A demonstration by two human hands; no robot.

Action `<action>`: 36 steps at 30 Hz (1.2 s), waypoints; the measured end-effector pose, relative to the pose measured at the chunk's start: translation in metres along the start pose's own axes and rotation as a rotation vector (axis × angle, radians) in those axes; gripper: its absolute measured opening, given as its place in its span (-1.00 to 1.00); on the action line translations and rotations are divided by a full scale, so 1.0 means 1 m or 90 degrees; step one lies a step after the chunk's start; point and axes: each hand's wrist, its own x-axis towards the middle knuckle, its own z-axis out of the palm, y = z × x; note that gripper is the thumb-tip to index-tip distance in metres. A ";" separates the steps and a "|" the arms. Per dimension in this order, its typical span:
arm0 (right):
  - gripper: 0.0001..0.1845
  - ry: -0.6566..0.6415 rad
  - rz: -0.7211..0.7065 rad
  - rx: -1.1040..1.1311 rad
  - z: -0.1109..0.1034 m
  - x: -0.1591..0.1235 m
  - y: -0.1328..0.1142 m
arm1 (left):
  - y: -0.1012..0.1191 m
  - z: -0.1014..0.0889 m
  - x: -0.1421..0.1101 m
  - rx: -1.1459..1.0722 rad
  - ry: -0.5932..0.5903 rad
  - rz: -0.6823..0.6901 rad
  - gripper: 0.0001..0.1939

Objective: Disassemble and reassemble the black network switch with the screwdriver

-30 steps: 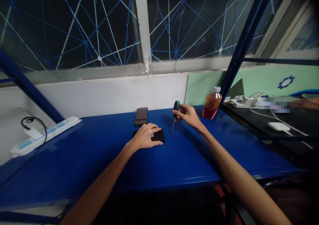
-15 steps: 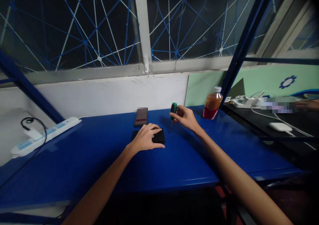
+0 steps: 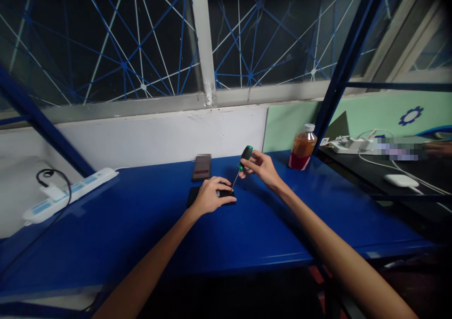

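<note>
My right hand [image 3: 263,169] pinches a screwdriver [image 3: 246,155] with a green and black handle. Its thin shaft slants down to the left, and the tip meets the right end of a flat black rectangular case [image 3: 192,195] or comes very close to it. My left hand [image 3: 209,195] lies across that case and grips it, thumb along the near side and fingers over the top. Much of the case is hidden beneath this hand, so its exact kind is unclear. A small light patch shows on its top between thumb and fingers.
Behind the case lies a phone [image 3: 202,167]. A drink bottle [image 3: 302,147] stands at the back right of the blue table [image 3: 148,234]. On the left is a white power strip [image 3: 76,189] with a black cable. A white charger [image 3: 401,180] and cords occupy the dark table at right.
The screwdriver has tilted from nearly upright, its tip moving left from above the table to the case's right end. My left hand stays on the case.
</note>
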 end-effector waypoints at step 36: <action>-0.68 -0.016 -0.035 -0.053 0.005 -0.002 -0.003 | -0.004 0.000 0.002 -0.032 0.065 -0.031 -0.93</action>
